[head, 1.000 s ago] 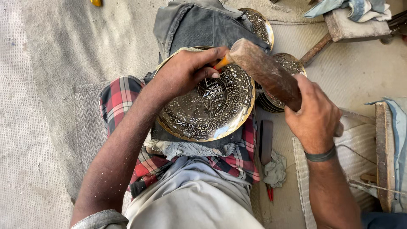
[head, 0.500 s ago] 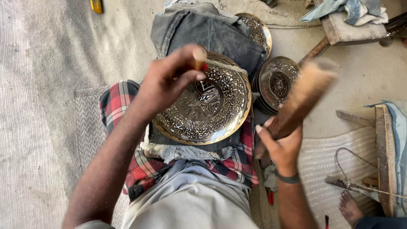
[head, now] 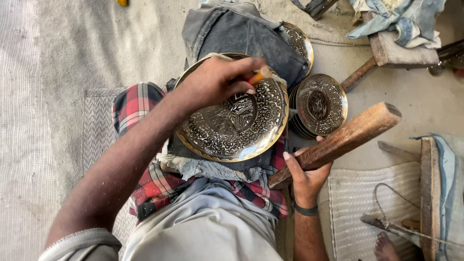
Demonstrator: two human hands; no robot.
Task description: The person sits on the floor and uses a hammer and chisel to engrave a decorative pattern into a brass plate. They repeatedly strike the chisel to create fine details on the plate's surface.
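Brass plate [head: 232,125], round and chased all over with a raised pattern, lies tilted on my lap over a red checked cloth [head: 145,183]; I place everything else from it. My left hand [head: 212,84] rests on its upper rim, fingers pinched around a short orange-handled punch [head: 256,77] whose tip meets the plate's face just above its centre. My right hand [head: 304,176] is off the plate's lower right edge, clenched around the thin end of a long wooden mallet [head: 343,140]. The mallet's long axis runs up and to the right, away from the plate, so its thick head hangs well clear of the punch, beyond a stack of smaller engraved plates [head: 319,104] beside the brass plate's right edge. The left hand is thus the one on the plate; the right is near but apart. A grey cloth [head: 232,29] covers another plate above it.
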